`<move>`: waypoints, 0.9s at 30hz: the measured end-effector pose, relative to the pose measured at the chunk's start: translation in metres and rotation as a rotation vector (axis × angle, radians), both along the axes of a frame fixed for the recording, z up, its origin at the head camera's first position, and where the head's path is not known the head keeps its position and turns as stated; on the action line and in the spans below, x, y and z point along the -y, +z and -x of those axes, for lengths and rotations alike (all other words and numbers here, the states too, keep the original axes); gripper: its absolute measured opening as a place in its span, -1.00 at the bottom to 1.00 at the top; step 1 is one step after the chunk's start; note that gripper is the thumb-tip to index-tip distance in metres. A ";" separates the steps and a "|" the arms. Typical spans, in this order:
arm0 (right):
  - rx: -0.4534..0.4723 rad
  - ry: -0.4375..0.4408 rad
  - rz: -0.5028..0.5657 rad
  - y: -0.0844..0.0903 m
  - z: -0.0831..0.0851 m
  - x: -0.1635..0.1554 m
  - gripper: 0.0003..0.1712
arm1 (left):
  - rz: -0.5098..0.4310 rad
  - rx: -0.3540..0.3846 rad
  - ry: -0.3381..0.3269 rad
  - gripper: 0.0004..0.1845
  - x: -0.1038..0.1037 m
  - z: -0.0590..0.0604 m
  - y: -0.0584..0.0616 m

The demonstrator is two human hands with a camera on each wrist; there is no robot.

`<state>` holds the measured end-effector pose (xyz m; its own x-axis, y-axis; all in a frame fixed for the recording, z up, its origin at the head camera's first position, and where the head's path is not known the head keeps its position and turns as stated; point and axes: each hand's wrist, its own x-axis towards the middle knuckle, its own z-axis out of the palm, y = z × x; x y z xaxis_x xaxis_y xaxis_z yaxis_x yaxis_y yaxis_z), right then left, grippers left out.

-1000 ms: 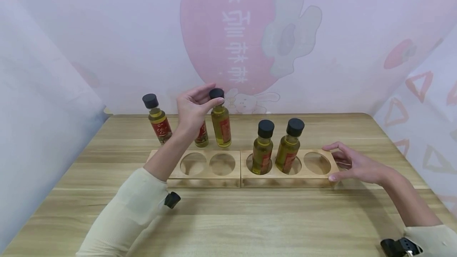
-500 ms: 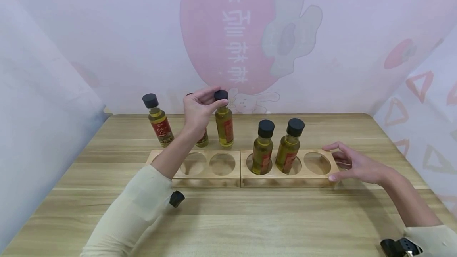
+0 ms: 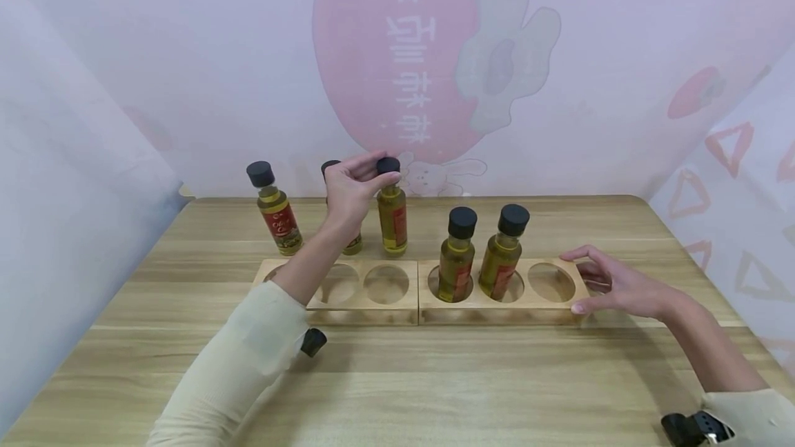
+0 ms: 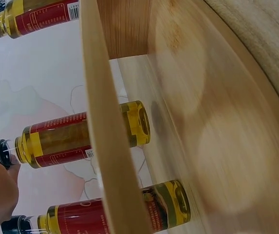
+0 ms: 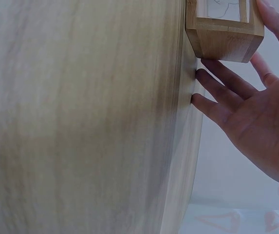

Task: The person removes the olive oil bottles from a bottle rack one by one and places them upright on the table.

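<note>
My left hand (image 3: 350, 192) pinches the black cap of an olive oil bottle (image 3: 393, 223), which stands nearly upright behind the rack; I cannot tell whether its base touches the table. In the left wrist view this bottle (image 4: 59, 139) shows past the rack's rail. Another bottle (image 3: 352, 245) is partly hidden behind the left hand. Farther left stands a third bottle (image 3: 281, 223), red label forward. My right hand (image 3: 615, 286) grips the right end of the wooden rack (image 3: 497, 316), thumb in front and fingers behind. Two bottles, one (image 3: 456, 267) beside another (image 3: 502, 261), sit in its left and middle holes.
A second wooden rack (image 3: 354, 316) adjoins on the left; two of its holes show bare, and the forearm partly covers the leftmost. The wood-grain table (image 3: 435, 385) extends in front. A printed cloth (image 3: 248, 54) hangs behind the table's back edge.
My left hand and the bottle it holds have shifted slightly right, uncovering more of the bottle behind the hand. The right hand and the racks stay where they were.
</note>
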<state>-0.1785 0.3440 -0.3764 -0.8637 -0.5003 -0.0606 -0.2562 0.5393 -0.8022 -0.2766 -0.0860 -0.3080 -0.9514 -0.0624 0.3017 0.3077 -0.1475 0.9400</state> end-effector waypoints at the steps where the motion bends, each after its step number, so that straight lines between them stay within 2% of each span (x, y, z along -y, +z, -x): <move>1: 0.001 0.000 0.000 0.000 0.000 0.000 -0.13 | -0.003 0.005 0.004 -0.51 0.000 0.001 -0.001; 15: 0.015 0.012 0.008 0.000 -0.001 -0.002 -0.11 | -0.027 0.043 0.004 -0.50 -0.005 0.006 -0.005; 27: 0.016 0.014 0.014 0.001 -0.001 -0.002 -0.11 | -0.004 -0.009 -0.018 -0.52 -0.011 0.006 -0.008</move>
